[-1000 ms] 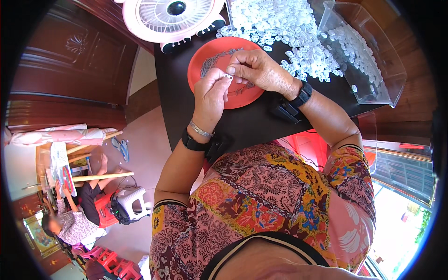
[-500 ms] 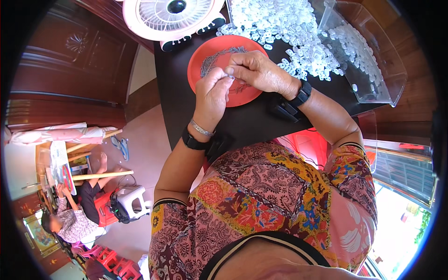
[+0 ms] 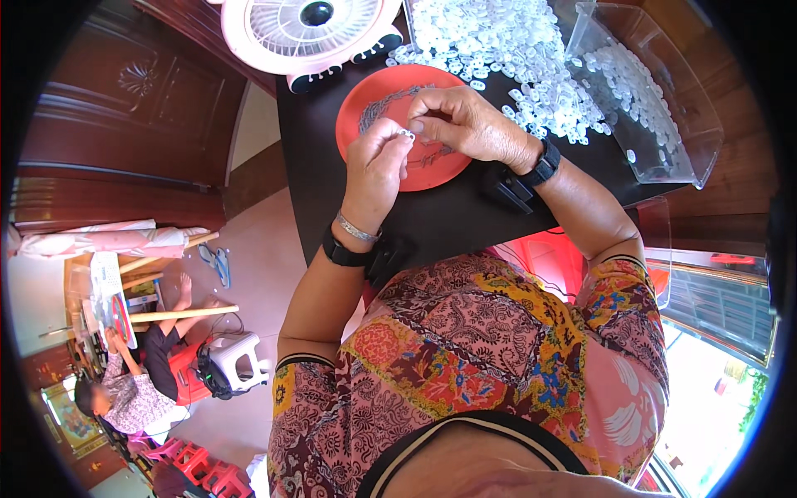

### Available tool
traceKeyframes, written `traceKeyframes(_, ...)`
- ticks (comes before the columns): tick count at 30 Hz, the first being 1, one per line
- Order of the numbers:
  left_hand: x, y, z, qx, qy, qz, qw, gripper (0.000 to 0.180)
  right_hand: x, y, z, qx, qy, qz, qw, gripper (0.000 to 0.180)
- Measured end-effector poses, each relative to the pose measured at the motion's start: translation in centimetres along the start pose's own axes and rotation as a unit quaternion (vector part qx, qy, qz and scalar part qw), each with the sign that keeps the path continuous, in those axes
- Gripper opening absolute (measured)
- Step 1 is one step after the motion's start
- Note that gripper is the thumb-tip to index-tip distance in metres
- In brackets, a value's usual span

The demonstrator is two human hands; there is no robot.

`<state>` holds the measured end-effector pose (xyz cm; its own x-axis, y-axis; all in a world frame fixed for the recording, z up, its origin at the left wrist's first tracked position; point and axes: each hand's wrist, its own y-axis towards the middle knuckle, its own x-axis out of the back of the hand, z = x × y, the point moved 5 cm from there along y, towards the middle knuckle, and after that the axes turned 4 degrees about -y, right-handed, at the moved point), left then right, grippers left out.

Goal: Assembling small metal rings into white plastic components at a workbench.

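My left hand [image 3: 375, 164] is closed in a pinch on a small clear plastic piece [image 3: 409, 134], which shows at the fingertips. Just to its right, my right hand [image 3: 475, 129] is pinched too, thumb against forefinger. Whatever lies between those right fingertips is hidden or too small to name. Both hands are above a round red plate [image 3: 346, 129]. Thin grey metal pieces [image 3: 375, 112], like small screws or pins, lie in it, mostly along the left and far side.
Beyond the plate a large heap of clear plastic pieces [image 3: 490, 33] spreads over the dark table [image 3: 311, 183]. A transparent bin [image 3: 693, 141] with more pieces lies at the right. A pink-and-white fan [image 3: 315, 41] stands far left. Another person [image 3: 137, 394] sits at the left.
My fingertips have parted slightly, with the right hand shifting a little to the right. The clear piece in my left fingers shows more plainly now.
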<state>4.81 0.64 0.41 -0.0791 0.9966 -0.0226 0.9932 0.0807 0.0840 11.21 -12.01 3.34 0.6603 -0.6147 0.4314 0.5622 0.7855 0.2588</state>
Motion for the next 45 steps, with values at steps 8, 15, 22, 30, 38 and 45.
traceKeyframes(8, -0.6, -0.3, -0.2, -0.025, 0.023, 0.019, 0.999, 0.016, -0.1, -0.2, 0.1, 0.002, -0.012, 0.036, 0.999, 0.020)
traceKeyframes(15, -0.3, -0.4, -0.5, -0.023, 0.023, 0.012, 0.999, 0.016, 0.0, -0.1, 0.0, 0.010, -0.023, 0.026, 0.999, 0.029)
traceKeyframes(22, 0.3, -0.3, -0.7, -0.042, -0.038, -0.023, 0.998, 0.016, 7.7, -0.3, -3.6, -0.058, -0.509, -0.182, 0.839, 0.017)
traceKeyframes(30, 0.2, 0.0, -0.3, -0.035, -0.039, -0.005, 0.999, 0.018, 8.4, -0.3, -7.6, -0.139, -0.479, -0.103, 0.861, 0.017)
traceKeyframes(38, 0.1, -0.1, -0.3, -0.032, -0.060, -0.014, 0.998, 0.015, 8.4, -0.3, -8.6, -0.146, -0.491, -0.084, 0.855, 0.012)
traceKeyframes(45, 0.5, -0.2, -0.1, -0.053, -0.107, -0.034, 0.992, 0.013, 5.3, 0.1, -3.5, -0.114, 0.035, -0.095, 0.988, 0.016)
